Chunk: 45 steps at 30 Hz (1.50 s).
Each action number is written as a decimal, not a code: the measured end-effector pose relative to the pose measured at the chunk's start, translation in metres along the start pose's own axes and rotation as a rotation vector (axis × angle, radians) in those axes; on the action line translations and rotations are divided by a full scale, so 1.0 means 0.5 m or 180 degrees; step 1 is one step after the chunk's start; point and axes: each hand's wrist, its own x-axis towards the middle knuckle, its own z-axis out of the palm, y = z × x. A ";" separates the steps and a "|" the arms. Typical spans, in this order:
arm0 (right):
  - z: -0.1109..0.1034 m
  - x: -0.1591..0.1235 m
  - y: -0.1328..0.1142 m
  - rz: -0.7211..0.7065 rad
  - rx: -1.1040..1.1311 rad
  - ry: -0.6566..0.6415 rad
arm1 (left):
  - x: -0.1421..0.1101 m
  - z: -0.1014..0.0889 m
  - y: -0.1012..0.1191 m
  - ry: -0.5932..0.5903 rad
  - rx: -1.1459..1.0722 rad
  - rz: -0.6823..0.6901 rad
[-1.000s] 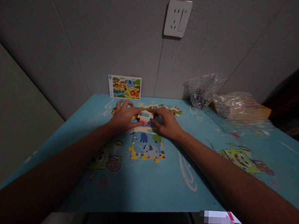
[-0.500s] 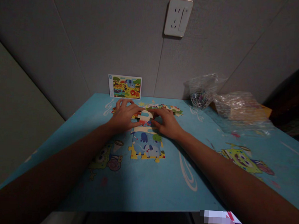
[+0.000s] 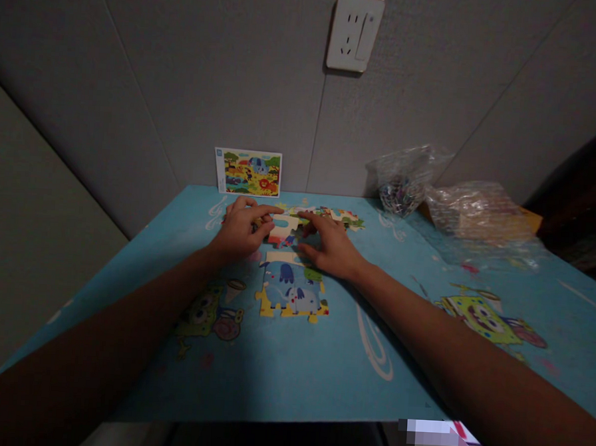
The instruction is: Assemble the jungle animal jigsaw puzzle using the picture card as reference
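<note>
A puzzle piece with a cream top and red and blue below is at the left edge pinched by my left hand. My right hand is beside the piece's right side, thumb and index finger apart, with nothing between them. Just below, a joined block of puzzle pieces showing blue elephants lies flat on the table. Beyond my hands, more loose puzzle pieces lie spread out, partly covered by my fingers.
A picture card of an animal scene leans against the wall. Crumpled clear plastic bags lie at the back right, one with small items inside. The blue table has cartoon prints. A wall socket sits above.
The cream and red piece has shifted left and away from the elephant block, leaving a wider gap. My right hand's fingers have come off it, while my left hand moved slightly left with it.
</note>
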 end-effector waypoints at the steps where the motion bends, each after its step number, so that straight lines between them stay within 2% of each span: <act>1: -0.001 -0.001 -0.001 0.0045 -0.0095 -0.0140 | -0.001 -0.004 0.002 0.0059 0.0006 -0.0065; 4: -0.005 -0.004 -0.001 -0.0011 -0.0271 -0.0538 | -0.001 -0.017 0.006 0.0183 0.0106 -0.0184; 7: -0.009 -0.004 0.004 -0.0178 -0.0135 -0.0663 | 0.000 -0.034 0.011 0.0269 0.0202 -0.0252; 9: -0.011 -0.003 0.006 -0.0236 -0.0040 -0.0713 | 0.004 -0.050 0.014 0.0123 0.0230 -0.0310; 15: -0.012 -0.003 0.004 -0.0201 0.0038 -0.0737 | 0.014 -0.087 0.022 -0.1487 0.0060 -0.0651; 17: -0.012 -0.003 0.004 -0.0190 0.0021 -0.0734 | 0.015 -0.088 0.023 -0.1882 0.0365 -0.0550; 19: -0.011 -0.004 0.004 -0.0205 0.0021 -0.0723 | 0.017 -0.088 0.021 -0.2116 0.0721 -0.0377; 23: -0.010 -0.003 0.007 -0.0238 0.0043 -0.0701 | 0.016 -0.100 0.014 -0.2241 0.0957 -0.0202; 30: -0.009 0.000 0.013 -0.0280 0.0121 -0.0719 | -0.002 -0.104 0.023 -0.2767 0.0453 -0.0003; 37: -0.007 0.000 0.017 -0.0260 0.0152 -0.0737 | -0.007 -0.097 0.014 -0.2729 0.0373 -0.0070; 45: -0.009 -0.001 0.015 -0.0267 0.0202 -0.0743 | -0.006 -0.099 0.008 -0.2715 0.0290 0.0196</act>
